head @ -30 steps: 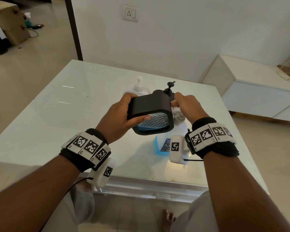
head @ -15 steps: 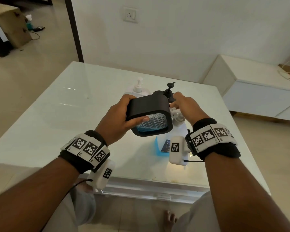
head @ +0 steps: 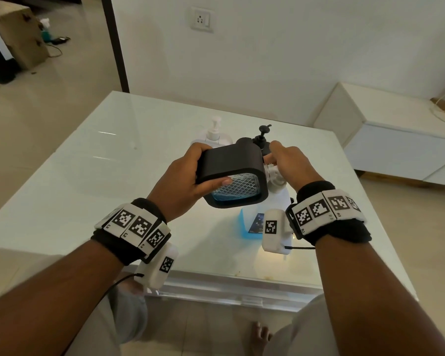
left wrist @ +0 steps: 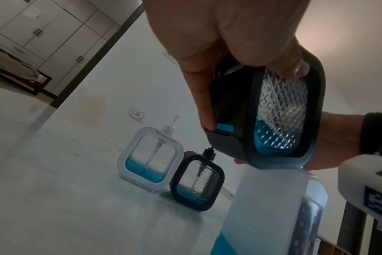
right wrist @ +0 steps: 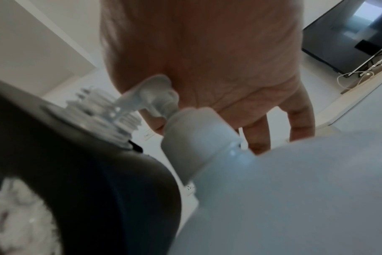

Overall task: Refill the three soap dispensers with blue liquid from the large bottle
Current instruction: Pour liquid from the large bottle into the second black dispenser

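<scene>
My left hand [head: 185, 176] [left wrist: 218, 34] grips a black-framed dispenser [head: 231, 163] [left wrist: 281, 112] tipped on its side above the table, a little blue liquid pooled in it. Its open neck points right, at the spout of the large white bottle [head: 280, 201] [right wrist: 294, 189], which stands on the table with blue liquid low inside. My right hand [head: 290, 163] [right wrist: 207, 51] rests palm-down on the bottle's pump head [right wrist: 157, 89], fingers hanging fairly straight. A white-framed dispenser [head: 215, 136] [left wrist: 150, 158] and a second black one [head: 263, 136] [left wrist: 196, 182] stand behind, each with a low blue level.
The glass-topped table [head: 88, 176] runs wide to the left and front of the bottles. A low white cabinet [head: 396, 140] stands to the right by the wall. A wall socket [head: 201, 20] is above the table's far edge.
</scene>
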The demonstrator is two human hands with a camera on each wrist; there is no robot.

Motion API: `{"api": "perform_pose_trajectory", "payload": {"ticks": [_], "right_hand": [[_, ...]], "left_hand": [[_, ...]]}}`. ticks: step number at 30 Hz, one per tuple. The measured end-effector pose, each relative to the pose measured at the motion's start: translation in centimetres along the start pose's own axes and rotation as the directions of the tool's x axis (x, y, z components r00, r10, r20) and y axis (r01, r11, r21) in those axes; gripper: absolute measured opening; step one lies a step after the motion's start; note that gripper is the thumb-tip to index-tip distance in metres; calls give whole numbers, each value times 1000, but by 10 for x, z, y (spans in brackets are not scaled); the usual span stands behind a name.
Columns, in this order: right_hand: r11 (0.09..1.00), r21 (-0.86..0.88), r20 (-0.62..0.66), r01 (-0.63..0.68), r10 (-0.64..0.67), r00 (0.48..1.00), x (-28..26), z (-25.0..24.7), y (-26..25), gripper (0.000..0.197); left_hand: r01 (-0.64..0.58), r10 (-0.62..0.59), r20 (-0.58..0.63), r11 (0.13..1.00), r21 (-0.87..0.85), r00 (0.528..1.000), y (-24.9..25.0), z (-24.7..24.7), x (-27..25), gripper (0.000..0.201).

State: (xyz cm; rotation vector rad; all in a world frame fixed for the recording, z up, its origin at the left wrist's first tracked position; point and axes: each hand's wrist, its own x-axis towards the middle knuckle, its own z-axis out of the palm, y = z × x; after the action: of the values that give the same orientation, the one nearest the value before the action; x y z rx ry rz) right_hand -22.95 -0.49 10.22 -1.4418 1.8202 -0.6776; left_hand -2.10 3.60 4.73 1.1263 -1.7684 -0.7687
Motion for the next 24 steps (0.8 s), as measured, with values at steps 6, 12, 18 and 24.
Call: {"api": "perform_pose_trajectory", "payload": {"ticks": [6,12,18,24], "right_hand": [[1000,-4,1,-31,31,1000,-1,2,-1,34],[998,56,18,-32,31,999,-6,-1,-1,39],[999,51,31,-3,1,1000,-6,-4,-5,43],[999,41,25,-11,10,1000,-4,-3,-1,43]], "left_hand": [[1,-1,-2,1000,-13,1000,2,0,-1,49],[2,-2,7,1000,-11,1000,2,1,-2,52],[6,-6,8,1000,-12,1000,1,0,1,55],[8,-8,12,1000,0,1000,1,1,0,52]]}}
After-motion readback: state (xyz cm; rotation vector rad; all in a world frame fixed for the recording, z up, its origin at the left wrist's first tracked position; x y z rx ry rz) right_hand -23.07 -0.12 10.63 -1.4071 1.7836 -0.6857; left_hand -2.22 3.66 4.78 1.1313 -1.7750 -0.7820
